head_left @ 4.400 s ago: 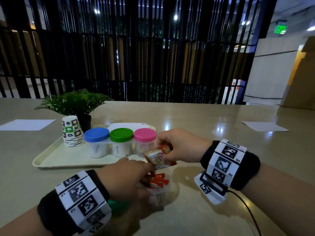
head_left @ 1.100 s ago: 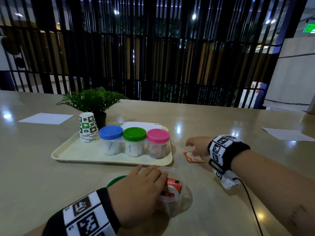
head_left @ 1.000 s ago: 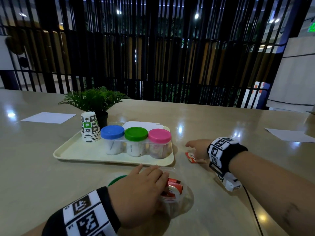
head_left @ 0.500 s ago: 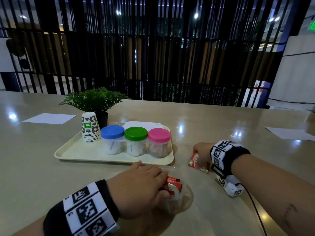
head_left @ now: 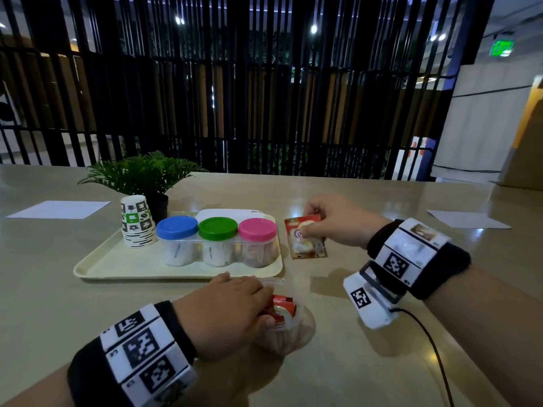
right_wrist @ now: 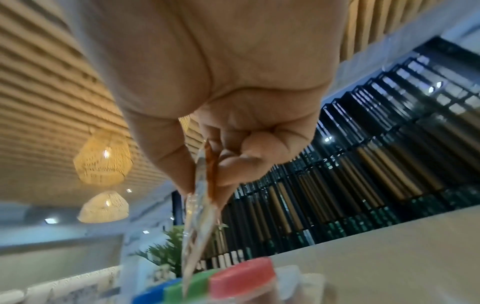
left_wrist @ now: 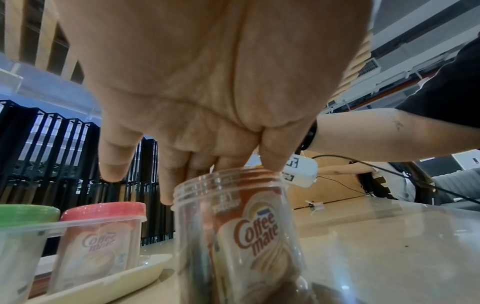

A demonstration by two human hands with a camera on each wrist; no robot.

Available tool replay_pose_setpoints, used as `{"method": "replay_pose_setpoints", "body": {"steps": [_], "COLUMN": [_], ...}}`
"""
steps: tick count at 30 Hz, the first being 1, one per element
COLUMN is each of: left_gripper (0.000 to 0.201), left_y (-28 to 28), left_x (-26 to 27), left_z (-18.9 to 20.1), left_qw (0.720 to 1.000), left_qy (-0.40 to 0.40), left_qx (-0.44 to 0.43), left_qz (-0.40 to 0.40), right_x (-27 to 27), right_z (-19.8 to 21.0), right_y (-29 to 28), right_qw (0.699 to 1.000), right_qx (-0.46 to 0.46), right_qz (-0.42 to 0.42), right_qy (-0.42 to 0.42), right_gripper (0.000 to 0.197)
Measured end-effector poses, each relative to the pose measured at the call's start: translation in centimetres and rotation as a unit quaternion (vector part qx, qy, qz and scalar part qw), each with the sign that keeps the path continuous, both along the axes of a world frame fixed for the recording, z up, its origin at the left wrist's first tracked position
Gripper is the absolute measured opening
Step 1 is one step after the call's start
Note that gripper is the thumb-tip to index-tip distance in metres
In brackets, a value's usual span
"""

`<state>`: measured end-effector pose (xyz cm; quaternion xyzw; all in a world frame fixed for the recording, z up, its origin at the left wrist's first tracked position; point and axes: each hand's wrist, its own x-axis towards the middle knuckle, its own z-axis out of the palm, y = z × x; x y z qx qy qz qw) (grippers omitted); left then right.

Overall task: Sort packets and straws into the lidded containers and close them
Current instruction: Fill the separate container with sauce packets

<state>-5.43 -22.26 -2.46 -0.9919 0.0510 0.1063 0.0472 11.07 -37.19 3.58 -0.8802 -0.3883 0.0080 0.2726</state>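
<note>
The right hand point(head_left: 335, 221) is pinching a packet point(head_left: 305, 237) right of centre in the head view, lifted above the table point(head_left: 352, 362). The left hand point(head_left: 226, 312) is resting with relaxed fingers over an open jar point(head_left: 286, 324) of packets, lower centre, just before the tray point(head_left: 117, 259).

A potted plant point(head_left: 141, 179) stands at eleven o'clock on the desk point(head_left: 338, 195) behind stacked paper cups point(head_left: 136, 221), with white paper sheets point(head_left: 60, 209) at nine and three o'clock.
</note>
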Motion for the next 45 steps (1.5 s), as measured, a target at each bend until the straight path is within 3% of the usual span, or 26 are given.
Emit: {"method": "replay_pose_setpoints", "body": {"steps": [3, 8, 14, 18, 24, 29, 38, 41, 45], "left_gripper": [0.055, 0.058, 0.048, 0.049, 0.05, 0.048, 0.042, 0.04, 0.039], "left_y": [0.0, -0.1, 0.0, 0.0, 0.0, 0.1, 0.3, 0.2, 0.2], "left_x": [0.0, 0.1, 0.0, -0.2, -0.5, -0.7, -0.3, -0.4, -0.5], "left_z": [0.0, -0.6, -1.1, -1.2, -1.1, -1.1, -1.6, -1.5, -1.1], "left_qw": [1.0, 1.0, 0.995, 0.993, 0.993, 0.993, 0.994, 0.995, 0.996], "left_qy": [0.003, -0.017, -0.065, -0.101, -0.109, -0.113, -0.098, -0.094, -0.086], "left_qx": [-0.001, -0.01, -0.075, -0.055, -0.034, -0.033, -0.046, -0.042, -0.029], "left_qz": [0.0, 0.004, 0.011, 0.011, 0.021, 0.019, -0.005, -0.004, -0.012], "right_x": [-2.5, -3.8, -4.4, -4.6, -4.5, -4.9, -5.6, -5.8, -6.0], "right_z": [-0.1, -2.6, -4.5, -4.8, -5.8, -5.6, -6.4, -5.8, -5.2], "right_y": [0.3, 1.0, 1.2, 1.4, 1.7, 1.6, 2.2, 1.9, 1.0], "right_qw": [0.998, 1.0, 0.999, 0.999, 0.998, 0.993, 0.974, 0.975, 0.992], "right_qx": [0.036, 0.002, 0.024, 0.026, -0.052, -0.102, -0.211, -0.2, -0.096], "right_qz": [0.032, 0.021, 0.015, 0.02, 0.04, 0.065, 0.085, 0.094, 0.08], "right_qy": [0.03, -0.02, -0.03, -0.041, -0.015, -0.008, -0.021, -0.029, -0.029], "right_gripper": [0.018, 0.015, 0.013, 0.018, 0.005, 0.021, 0.029, 0.026, 0.02]}}
